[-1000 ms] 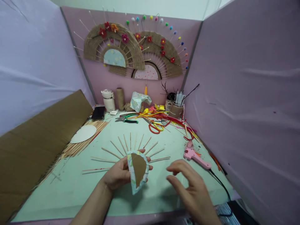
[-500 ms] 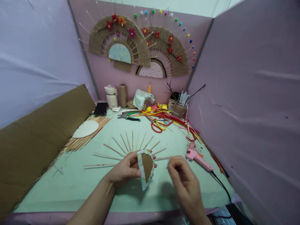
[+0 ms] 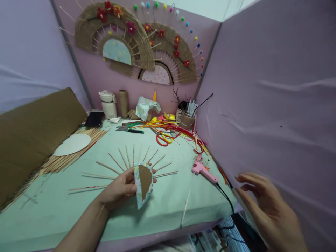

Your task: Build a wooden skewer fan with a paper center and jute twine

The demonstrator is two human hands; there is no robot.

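Note:
My left hand (image 3: 123,187) is closed around a half-round cardboard piece (image 3: 144,180) with pale blue patterned fabric folded over its edge. The bare brown cardboard side faces me, held tilted above the table. Behind it, thin wooden sticks (image 3: 105,167) fan out on the tabletop, their inner ends hidden by the hand and the piece. Off to the right, past the table edge, my right hand (image 3: 270,210) has its fingers apart and curved, with nothing visible in them. A pink glue gun (image 3: 203,169) lies between the hands, nearer the right one.
A pale thin streak (image 3: 186,203) runs from the glue gun toward the front edge. Scissors (image 3: 162,140), pruning shears (image 3: 131,130) and coloured pipe cleaners (image 3: 181,129) lie at the back. A cardboard sheet (image 3: 39,129) leans at left beside a stick bundle (image 3: 65,159). A black cord (image 3: 227,197) trails rightward.
My right hand has moved away from the cardboard piece to the far right, and its fingers have spread. The view has turned right. The left hand keeps its hold.

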